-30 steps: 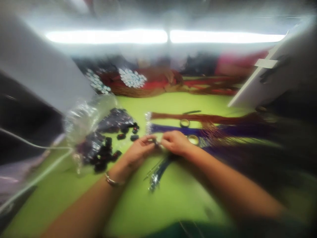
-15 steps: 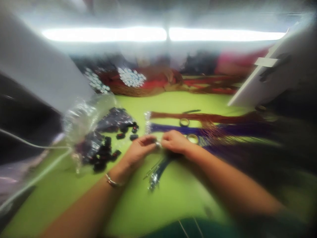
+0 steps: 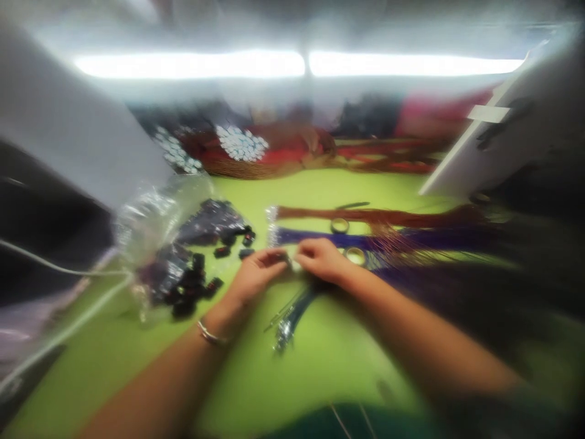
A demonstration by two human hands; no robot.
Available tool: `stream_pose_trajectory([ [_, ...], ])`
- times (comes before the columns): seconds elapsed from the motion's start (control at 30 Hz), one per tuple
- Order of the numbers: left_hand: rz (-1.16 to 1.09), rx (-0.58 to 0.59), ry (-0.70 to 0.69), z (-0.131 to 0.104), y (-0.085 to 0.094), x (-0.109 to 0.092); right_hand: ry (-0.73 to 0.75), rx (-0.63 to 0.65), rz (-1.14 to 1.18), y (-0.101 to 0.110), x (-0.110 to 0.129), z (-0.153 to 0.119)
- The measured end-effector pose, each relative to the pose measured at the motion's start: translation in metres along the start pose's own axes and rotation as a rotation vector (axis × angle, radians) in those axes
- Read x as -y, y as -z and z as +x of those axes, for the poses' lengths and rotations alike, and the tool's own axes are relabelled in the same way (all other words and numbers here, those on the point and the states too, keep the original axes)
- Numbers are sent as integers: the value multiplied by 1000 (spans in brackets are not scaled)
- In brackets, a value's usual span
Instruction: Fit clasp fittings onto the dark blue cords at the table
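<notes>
My left hand (image 3: pixel 259 272) is closed in a pinch around something small and dark at its fingertips, too blurred to name. Close beside it, my right hand (image 3: pixel 320 259) has its fingers curled together, with a small pale bit at the tips that I cannot make out. Below the hands lies a bundle of dark wires with shiny metal ends (image 3: pixel 286 329). Black connectors (image 3: pixel 189 283) are heaped left of my left hand. Behind my right hand run a blue wire bundle (image 3: pixel 311 238) and a brown wire bundle (image 3: pixel 315 213).
A clear plastic bag (image 3: pixel 146 222) lies at the left of the green table (image 3: pixel 256 396). Two tape rolls, one a yellowish roll (image 3: pixel 355 256), are near my right hand. Red-brown wires with white ends (image 3: pixel 242 144) lie at the back, between side panels.
The fingertips have shifted slightly, and a dark piece now shows at my left fingertips where a shiny spot was. The rest of the table looks the same.
</notes>
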State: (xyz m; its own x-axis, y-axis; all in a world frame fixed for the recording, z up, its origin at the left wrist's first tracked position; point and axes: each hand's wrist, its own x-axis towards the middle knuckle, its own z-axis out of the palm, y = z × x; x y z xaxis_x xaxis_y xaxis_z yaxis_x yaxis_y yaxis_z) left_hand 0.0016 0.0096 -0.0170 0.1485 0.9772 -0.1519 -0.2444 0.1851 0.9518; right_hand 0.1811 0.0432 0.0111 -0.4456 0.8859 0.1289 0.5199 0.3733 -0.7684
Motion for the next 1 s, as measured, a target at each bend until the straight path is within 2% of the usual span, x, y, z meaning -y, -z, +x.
stream_pose_trajectory([
  [0.1,-18,-7,-1,0,1,0,64,-18,-83,-4,-2,-2],
  [0.43,161,-14,-112,2,-4,6,16,39,-90,-11,-7,-5],
  [0.53,96,-12,-79,3,-4,5,-4,39,-72,-11,-5,-5],
  [0.63,6,-27,-16,3,-3,3,-26,31,-108,2,3,-1],
  [0.73,-43,-33,15,3,-2,2,-52,51,-345,27,13,12],
  [0.87,-22,18,12,2,-1,3,-165,105,-717,57,15,48],
  [1.0,-36,43,29,3,1,5,-205,138,-773,56,-4,82],
])
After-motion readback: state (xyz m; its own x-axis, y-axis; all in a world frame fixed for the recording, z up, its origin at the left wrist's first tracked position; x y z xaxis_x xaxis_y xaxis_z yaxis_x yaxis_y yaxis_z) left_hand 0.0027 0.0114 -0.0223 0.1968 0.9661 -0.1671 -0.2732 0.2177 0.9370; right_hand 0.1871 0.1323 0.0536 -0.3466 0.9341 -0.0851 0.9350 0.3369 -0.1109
